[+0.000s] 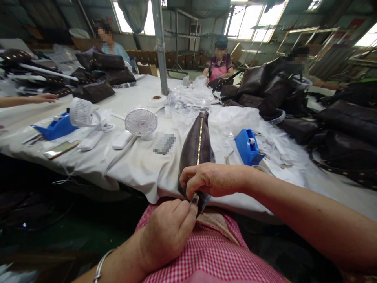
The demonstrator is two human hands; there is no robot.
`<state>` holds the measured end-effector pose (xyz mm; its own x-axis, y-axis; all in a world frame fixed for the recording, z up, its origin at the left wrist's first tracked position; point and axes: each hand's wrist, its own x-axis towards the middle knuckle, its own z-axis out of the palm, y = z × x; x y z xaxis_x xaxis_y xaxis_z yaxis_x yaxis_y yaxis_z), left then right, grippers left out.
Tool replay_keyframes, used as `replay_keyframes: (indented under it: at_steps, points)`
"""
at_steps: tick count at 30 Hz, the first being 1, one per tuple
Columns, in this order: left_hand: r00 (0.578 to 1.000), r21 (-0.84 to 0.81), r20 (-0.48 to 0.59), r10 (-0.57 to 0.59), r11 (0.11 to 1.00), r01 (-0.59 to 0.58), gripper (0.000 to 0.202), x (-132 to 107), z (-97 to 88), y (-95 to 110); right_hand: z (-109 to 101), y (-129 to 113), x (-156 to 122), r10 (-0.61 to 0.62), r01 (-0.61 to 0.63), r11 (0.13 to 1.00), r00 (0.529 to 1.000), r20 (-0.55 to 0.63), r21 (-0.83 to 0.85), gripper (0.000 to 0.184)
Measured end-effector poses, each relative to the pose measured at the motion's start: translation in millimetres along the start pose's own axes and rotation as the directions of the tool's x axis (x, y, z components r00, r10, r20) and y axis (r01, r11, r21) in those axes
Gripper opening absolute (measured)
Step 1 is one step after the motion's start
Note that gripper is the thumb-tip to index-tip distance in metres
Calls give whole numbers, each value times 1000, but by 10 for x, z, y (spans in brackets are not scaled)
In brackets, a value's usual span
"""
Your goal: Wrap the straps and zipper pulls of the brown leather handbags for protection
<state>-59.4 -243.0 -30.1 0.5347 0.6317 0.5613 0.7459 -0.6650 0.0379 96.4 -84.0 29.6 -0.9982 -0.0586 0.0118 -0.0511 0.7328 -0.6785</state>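
Observation:
A dark brown leather bag (pixel 190 147) with a gold zipper (pixel 200 137) along its top lies at the table's front edge, its near end at my lap. My left hand (pixel 171 222) is closed in a pinch at that near end, where a small shiny metal piece (pixel 194 198) shows by the fingertips. Across the bag from the right reaches my right hand (pixel 210 179), its fingers curled over the zipper's near end and gripping the bag. Exactly what lies between the fingertips is partly hidden.
On the white-covered table (pixel 141 167) are two white fans, one a round fan (pixel 141 121), a blue tape dispenser (pixel 249 147) at right and another blue dispenser (pixel 59 125) at left. Clear plastic wrapping (pixel 191 96) and piles of brown bags (pixel 265 86) lie beyond. Co-workers sit around the table.

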Motion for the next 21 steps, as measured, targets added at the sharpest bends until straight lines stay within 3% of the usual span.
replay_keyframes:
  at_steps: [7,21]
  points:
    - [1000,-8,8,-9,1000,9,22,-6,23,-16,32,17,-3,-10,9,1000,999,-42,-18,33]
    - [999,-7,38,-1,1000,1,23,-1,14,-33,19,41,21,-1,24,930,998,62,-366,20]
